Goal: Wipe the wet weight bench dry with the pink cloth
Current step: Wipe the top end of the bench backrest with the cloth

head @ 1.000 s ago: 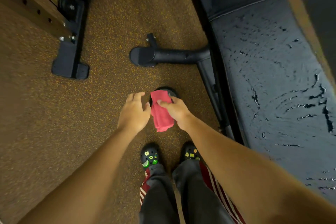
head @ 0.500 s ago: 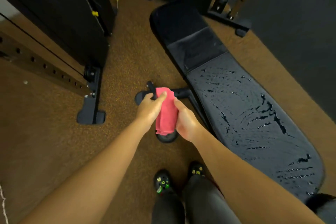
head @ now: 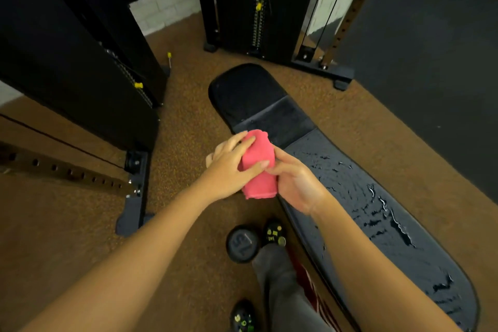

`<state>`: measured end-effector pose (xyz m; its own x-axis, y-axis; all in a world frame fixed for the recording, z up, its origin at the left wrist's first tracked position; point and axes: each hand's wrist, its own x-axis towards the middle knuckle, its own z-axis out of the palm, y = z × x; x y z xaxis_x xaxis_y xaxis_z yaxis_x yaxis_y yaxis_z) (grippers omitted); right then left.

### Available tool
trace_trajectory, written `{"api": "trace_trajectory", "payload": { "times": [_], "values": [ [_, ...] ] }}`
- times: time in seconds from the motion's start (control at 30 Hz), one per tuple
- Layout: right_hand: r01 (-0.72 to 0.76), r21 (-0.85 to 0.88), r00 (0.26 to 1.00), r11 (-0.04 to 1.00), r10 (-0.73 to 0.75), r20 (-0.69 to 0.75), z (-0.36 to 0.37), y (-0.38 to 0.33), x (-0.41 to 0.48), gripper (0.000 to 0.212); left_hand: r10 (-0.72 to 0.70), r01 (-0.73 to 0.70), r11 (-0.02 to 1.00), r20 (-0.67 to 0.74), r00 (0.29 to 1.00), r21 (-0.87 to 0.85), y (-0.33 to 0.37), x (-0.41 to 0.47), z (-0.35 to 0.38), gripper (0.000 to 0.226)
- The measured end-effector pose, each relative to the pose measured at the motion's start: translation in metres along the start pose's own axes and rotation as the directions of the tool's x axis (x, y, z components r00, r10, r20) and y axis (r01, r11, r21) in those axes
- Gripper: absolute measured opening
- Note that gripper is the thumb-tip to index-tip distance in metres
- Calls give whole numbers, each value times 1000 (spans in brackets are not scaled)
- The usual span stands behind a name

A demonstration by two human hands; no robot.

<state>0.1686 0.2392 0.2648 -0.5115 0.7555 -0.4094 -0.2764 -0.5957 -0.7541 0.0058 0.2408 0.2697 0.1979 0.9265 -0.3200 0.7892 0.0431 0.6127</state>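
Folded pink cloth [head: 258, 167] held up between both our hands, in view over left edge of weight bench [head: 377, 210].
Our left hand [head: 227, 171]: fingers laid across cloth front, gripping it.
Our right hand [head: 296, 186]: thumb and fingers pinching cloth's right side.
Bench runs diagonally at our right; water streaks and drops on long grey pad.
Round dumbbell end marked 15 [head: 242, 244] on brown floor [head: 67, 224], just beside our shoe [head: 273, 232].
Black cable machine [head: 242, 8] beyond bench's far end.

cloth [head: 259, 164] btwn hands, left of bench [head: 377, 210]; dumbbell [head: 242, 243] below.
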Motion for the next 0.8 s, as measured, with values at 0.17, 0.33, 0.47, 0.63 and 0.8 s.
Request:
{"api": "trace_trajectory", "payload": {
  "times": [0.17, 0.33, 0.47, 0.63, 0.8],
  "values": [
    [-16, 14, 1000, 1000, 16, -24, -19, -41, 32, 47, -189, 178, 845, 30, 982, -504, 13, 50, -18, 91],
    [-78, -59, 995, 995, 73, -69, -39, -55, 59, 42, -355, 455, 278, 350, 867, -846, 10, 91, -12, 71],
    [-149, -245, 981, 958, 114, -155, -50, -51, 78, 40, -448, 434, 248, 294, 844, -866, 9, 108, -10, 18],
    [-13, -723, 978, 690, -143, -154, -54, -37, 101, 76, -469, 453, 262, 298, 831, -852, 3, 127, -9, 35],
    [83, -863, 931, 498, -347, -110, -46, -18, 129, 86, -517, 468, 236, 298, 803, -851, -11, 160, -19, 33]
  ]
}}
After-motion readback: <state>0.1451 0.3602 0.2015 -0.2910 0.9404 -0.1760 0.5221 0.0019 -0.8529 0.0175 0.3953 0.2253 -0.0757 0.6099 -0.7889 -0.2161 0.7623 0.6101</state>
